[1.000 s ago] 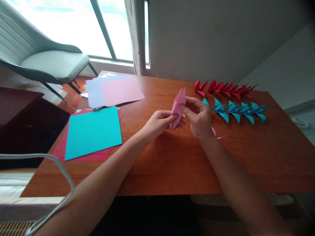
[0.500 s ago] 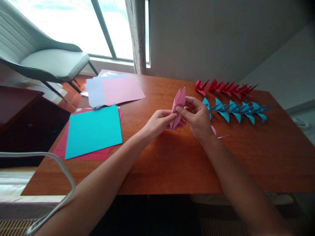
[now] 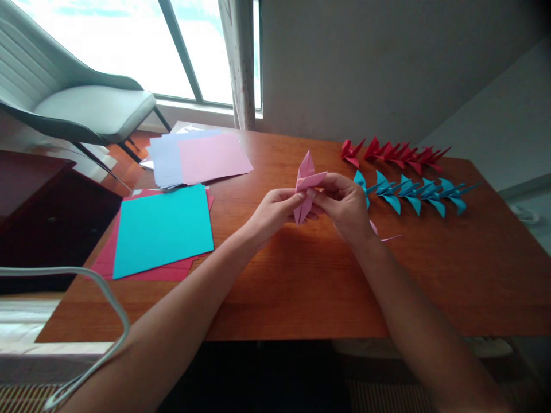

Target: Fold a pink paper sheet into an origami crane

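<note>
Above the middle of the wooden table, a partly folded pink origami crane [image 3: 306, 175] is pinched between both hands. One of its long points stands up, and another is bent over to the right. My left hand [image 3: 280, 207] is closed on the lower left of the paper, thumb in front and fingers behind. On the other side, my right hand [image 3: 344, 201] is closed on the paper at the bent flap, its thumb pressing near the middle. Another pink folded piece [image 3: 373, 228] lies on the table, mostly hidden behind my right wrist.
Blue paper cranes [image 3: 411, 192] and red paper cranes [image 3: 400, 155] stand in rows at the right. A turquoise sheet [image 3: 166, 229] tops red sheets at the left. Pink paper [image 3: 215, 155] lies over lilac sheets behind. A white cable [image 3: 101, 281] loops by my left forearm.
The right-hand point of the pink paper, upright before, is now folded down across to the right. Both hands have stayed in nearly the same place.
</note>
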A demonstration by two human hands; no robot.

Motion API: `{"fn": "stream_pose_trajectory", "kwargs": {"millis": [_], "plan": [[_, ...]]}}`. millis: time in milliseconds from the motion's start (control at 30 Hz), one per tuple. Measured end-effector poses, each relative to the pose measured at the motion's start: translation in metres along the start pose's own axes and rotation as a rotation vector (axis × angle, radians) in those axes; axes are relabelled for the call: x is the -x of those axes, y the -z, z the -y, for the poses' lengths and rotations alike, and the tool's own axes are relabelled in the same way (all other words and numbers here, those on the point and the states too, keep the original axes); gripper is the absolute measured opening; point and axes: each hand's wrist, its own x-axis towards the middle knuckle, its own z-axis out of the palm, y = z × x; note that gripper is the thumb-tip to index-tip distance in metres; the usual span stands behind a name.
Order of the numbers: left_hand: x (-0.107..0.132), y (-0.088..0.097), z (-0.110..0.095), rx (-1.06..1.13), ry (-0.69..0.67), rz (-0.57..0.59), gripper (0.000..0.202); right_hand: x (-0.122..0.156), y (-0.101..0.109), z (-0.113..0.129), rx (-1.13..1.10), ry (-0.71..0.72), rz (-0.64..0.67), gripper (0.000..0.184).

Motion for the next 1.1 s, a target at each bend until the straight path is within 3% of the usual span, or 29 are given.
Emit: {"fn": "stream_pose_trajectory", "kwargs": {"millis": [167, 300, 467, 633, 867, 1100], "plan": [[0.0007, -0.0009, -0.0018, 0.012, 0.004, -0.008, 0.033, 0.0007, 0.0001, 0.0008, -0.05, -0.026, 0.027, 0.027], [0.0005, -0.0006, -0.002, 0.043, -0.002, -0.002, 0.033, 0.0014, 0.0009, 0.0013, 0.017, 0.01, 0.032, 0.022], [-0.0006, -0.0009, -0.0011, 0.028, -0.023, -0.01, 0.036, 0.0018, 0.0006, -0.0009, 0.057, 0.039, -0.007, 0.029], [-0.0016, 0.0004, -0.0008, 0.013, -0.013, -0.041, 0.039, 0.0043, -0.0005, 0.004, 0.122, 0.059, 0.07, 0.02], [-0.0008, 0.0001, -0.0012, 0.007, -0.024, -0.069, 0.042, 0.0037, -0.0032, -0.0004, 0.183, 0.098, -0.041, 0.033], [-0.0005, -0.0017, -0.0017, 0.001, -0.033, -0.056, 0.039, -0.0001, 0.0001, -0.0044, 0.286, 0.132, -0.133, 0.023]]}}
